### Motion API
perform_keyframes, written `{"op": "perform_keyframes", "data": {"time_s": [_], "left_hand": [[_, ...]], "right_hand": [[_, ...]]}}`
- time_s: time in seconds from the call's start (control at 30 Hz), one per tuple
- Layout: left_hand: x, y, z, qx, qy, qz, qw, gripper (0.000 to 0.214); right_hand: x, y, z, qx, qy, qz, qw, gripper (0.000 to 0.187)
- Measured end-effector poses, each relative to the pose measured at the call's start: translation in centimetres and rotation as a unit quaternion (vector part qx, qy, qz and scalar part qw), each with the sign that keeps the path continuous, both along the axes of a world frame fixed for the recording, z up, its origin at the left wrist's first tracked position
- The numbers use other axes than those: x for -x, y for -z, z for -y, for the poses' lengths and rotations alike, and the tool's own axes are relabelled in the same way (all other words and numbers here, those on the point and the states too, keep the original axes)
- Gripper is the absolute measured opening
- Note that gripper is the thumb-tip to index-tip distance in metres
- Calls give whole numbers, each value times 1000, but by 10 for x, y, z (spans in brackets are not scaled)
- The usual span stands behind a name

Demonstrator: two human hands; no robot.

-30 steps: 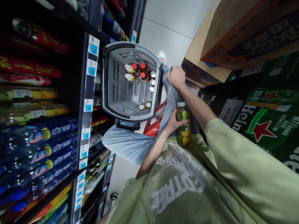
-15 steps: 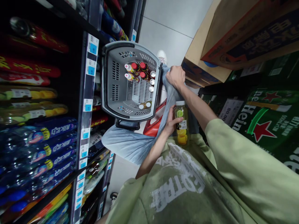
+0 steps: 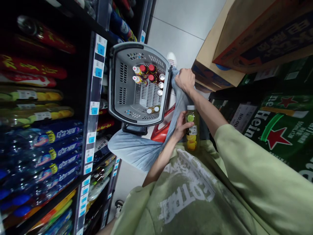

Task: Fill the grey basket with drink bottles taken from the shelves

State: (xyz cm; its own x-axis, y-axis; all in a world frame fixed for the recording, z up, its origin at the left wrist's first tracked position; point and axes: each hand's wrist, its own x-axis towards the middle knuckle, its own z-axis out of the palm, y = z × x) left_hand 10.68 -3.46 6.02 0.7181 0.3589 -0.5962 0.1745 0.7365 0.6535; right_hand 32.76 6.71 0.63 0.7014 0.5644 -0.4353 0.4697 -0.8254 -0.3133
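Shelves packed with drinks run down the left, cartons stack up right, and between them, a grey basket! On the knee, the right hand curled closed; the left hand grips a fruit bottle near the basket, which holds cans.

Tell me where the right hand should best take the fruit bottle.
Likely just below the pale cap, coming from the right of the fruit bottle: the left hand grips from the left, thumb across the front, while the straight, slender right side looks free.
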Motion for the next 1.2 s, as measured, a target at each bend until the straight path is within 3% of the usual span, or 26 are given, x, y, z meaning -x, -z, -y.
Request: {"op": "perform_keyframes", "data": {"time_s": [0.23,0.63,0.83,1.2], "left_hand": [[0,-1,2,-16,1,12,1000,69],[3,11,2,-83,40,-12,996,98],[1,6,0,-19,24,23,999,83],[4,6,-2,45,-25,4,999,79]], "right_hand": [[0,-5,2,15,-1,8,1000,65],[-4,2,3,7,-5,1,1000,68],[-4,-2,4,1,-2,-2,1000,69],[-6,8,4,-10,7,6,1000,66]]}}
